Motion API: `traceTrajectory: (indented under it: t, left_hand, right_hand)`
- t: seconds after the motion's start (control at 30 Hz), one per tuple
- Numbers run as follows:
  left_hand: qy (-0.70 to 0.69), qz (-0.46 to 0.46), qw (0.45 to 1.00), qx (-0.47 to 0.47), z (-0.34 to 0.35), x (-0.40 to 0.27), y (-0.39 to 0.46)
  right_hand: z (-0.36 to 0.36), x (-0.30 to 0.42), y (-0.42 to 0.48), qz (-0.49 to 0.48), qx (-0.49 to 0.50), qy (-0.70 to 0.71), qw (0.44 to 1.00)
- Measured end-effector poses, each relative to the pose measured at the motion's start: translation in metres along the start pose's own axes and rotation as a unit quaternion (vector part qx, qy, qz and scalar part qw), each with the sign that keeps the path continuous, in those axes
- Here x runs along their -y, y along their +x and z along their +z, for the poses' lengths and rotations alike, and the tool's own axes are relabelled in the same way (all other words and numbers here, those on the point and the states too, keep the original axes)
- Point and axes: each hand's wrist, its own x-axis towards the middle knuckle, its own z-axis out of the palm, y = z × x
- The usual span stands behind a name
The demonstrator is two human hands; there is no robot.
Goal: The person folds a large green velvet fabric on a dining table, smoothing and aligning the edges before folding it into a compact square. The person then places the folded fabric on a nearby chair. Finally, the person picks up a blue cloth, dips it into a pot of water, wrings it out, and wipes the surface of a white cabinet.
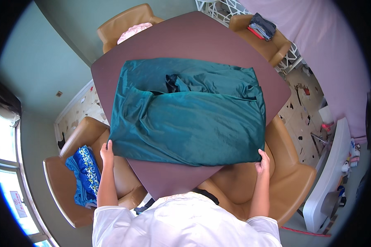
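A shiny dark teal cloth, perhaps a garment, lies spread in folded layers over a maroon table. My left hand pinches its near left corner. At the near right corner, my right hand grips the edge between thumb and fingers. The near edge between my hands sags slightly and reaches past the table's sides at both corners. Across the middle runs a fold line with a gap under it. A small black patch shows among the wrinkles of the far layer.
Tan leather armchairs surround the table. The left one bears blue patterned cloth; the far right one holds folded clothes. Pink fabric rests on the far left chair. A white table stands at right, and scraps litter the floor.
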Motion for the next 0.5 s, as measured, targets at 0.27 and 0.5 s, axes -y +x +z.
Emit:
traceTrajectory:
  t: [0.27,0.5]
  left_hand:
    - [0.198,0.144,0.969,-0.034,-0.038,0.103,-0.002]
    - [0.246,0.314,0.917,-0.006,0.032,-0.073,-0.028]
  right_hand:
    - [-0.025,0.005,-0.022,-0.012,0.044,0.020,0.999]
    - [-0.006,-0.033,-0.049,0.072,0.114,0.268,0.954]
